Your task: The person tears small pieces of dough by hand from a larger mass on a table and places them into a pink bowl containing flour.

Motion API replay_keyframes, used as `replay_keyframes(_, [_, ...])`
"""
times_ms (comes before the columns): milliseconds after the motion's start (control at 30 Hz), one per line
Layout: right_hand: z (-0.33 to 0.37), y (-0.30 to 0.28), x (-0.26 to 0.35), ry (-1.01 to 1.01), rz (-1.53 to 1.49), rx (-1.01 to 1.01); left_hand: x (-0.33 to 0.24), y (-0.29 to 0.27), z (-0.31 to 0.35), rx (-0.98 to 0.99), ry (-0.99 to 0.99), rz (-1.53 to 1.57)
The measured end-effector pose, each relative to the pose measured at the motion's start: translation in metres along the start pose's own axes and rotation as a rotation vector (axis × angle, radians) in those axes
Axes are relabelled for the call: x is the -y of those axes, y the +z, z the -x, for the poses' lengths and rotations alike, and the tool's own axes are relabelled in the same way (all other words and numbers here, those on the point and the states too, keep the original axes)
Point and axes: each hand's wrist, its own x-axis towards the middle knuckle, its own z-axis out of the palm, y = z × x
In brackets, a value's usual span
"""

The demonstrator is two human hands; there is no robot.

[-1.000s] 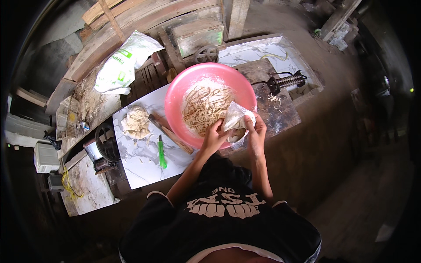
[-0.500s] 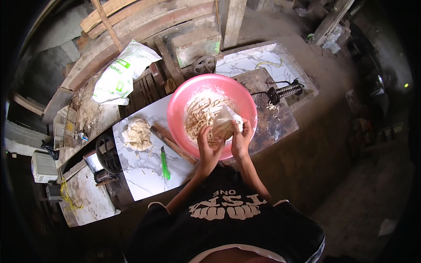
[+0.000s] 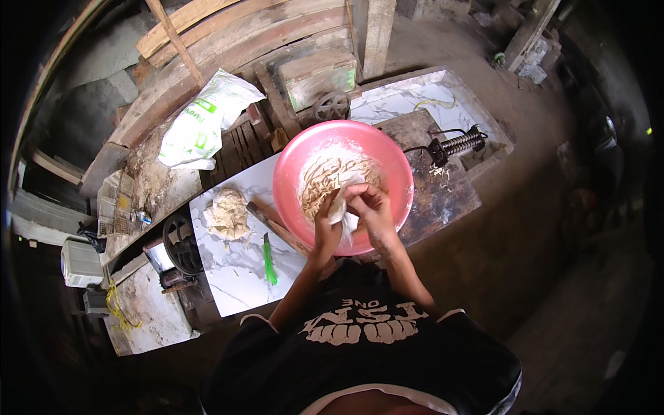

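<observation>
A pink basin (image 3: 287, 187) holds floury dough strips (image 3: 315, 181), like thick noodles, and loose white flour. Over its near side, a small clear plastic bag (image 3: 337, 210) hangs crumpled between my hands. My left hand (image 3: 328, 232) grips the bag's left side with fingers closed. With bent, pinched fingers, my right hand (image 3: 373, 216) holds the bag's upper right part. Whatever lies inside the bag is hard to make out.
Left of the basin, a marbled board (image 3: 235, 277) carries a dough lump (image 3: 227, 213), a green-handled cutter (image 3: 269, 261) and a wooden stick (image 3: 280, 228). A metal roller with a crank (image 3: 456, 145) sits to the right. Behind lies a white sack (image 3: 200, 128).
The bag was held up with its pale contents showing; now it is crumpled and lower between my hands. My right hand has turned inward over it. The whole view has shifted slightly.
</observation>
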Motion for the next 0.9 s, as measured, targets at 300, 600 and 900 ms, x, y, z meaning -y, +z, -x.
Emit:
replay_keyframes(300, [-0.01, -0.031, -0.029, 0.133, 0.099, -0.24, -0.002, -0.036, -0.024, 0.104, -0.05, 0.131])
replay_keyframes(600, [-0.011, 0.006, -0.052, 0.311, -0.272, -0.171, -0.037, -0.096, -0.083, 0.567, 0.192, -0.815])
replay_keyframes(900, [-0.012, 0.023, -0.07, 0.431, -0.412, -0.127, -0.076, -0.101, -0.108, 0.883, 0.177, -0.881])
